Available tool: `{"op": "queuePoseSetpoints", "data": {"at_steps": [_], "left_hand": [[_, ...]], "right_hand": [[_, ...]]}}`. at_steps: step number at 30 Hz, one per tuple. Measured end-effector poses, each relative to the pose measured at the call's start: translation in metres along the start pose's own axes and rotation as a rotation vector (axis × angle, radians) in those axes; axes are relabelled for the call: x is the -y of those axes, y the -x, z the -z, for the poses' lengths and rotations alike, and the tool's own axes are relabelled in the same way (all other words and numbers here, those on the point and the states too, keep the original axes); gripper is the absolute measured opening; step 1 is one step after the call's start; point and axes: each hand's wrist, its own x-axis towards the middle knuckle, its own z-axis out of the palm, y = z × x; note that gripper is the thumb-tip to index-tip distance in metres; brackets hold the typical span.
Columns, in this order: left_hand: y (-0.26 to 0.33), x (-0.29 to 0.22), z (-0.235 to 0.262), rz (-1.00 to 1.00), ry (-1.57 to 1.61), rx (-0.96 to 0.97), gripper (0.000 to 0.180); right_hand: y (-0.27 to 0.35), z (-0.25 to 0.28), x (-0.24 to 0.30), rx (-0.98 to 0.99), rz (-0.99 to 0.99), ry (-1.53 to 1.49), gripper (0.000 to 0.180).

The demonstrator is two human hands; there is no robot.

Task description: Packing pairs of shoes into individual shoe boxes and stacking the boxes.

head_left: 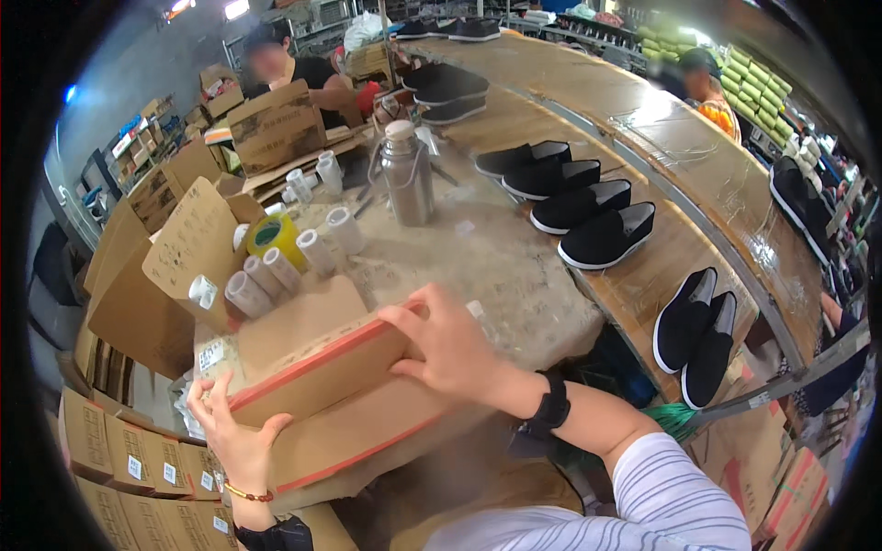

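Note:
A brown cardboard shoebox [322, 378] with red edges stands at the near side of the covered table, its long wall or flap raised. My left hand [237, 436] is closed around its left end, thumb on the near side and fingers at the far side. At the other end my right hand [450, 349] grips the raised edge, thumb below and fingers over the top. A flat brown cardboard piece [308, 321] lies just beyond the box. A small white label [211, 355] sits near my left fingers. Whether anything lies inside the box cannot be seen.
White label rolls [248, 294], yellow tape [276, 237] and a metal thermos [407, 179] stand beyond the box. Black shoes [606, 235] line a wooden bench at right. Shoeboxes [138, 459] are stacked lower left. Two people [712, 96] are across the room.

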Motion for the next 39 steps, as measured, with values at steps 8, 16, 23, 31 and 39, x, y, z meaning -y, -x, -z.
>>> {"op": "queuePoseSetpoints", "data": {"at_steps": [8, 16, 23, 31, 39], "left_hand": [[0.004, 0.003, 0.02, 0.028, 0.227, -0.021, 0.05], [0.013, -0.013, -0.056, -0.039, -0.272, 0.414, 0.061], [0.012, -0.02, -0.057, -0.026, -0.254, 0.385, 0.057], [0.022, -0.016, -0.054, -0.113, -0.291, 0.27, 0.061], [0.032, -0.047, -0.026, -0.102, -0.106, -0.104, 0.057]], "right_hand": [[0.029, 0.037, -0.019, -0.065, -0.032, -0.48, 0.047], [0.039, 0.08, -0.283, -0.556, -0.284, 0.619, 0.039], [0.063, 0.137, -0.348, -0.443, -0.994, 0.089, 0.044], [0.058, 0.103, -0.206, -0.635, -0.863, -1.38, 0.019], [0.06, 0.079, -0.106, -0.421, -0.739, -1.705, 0.021]]}}
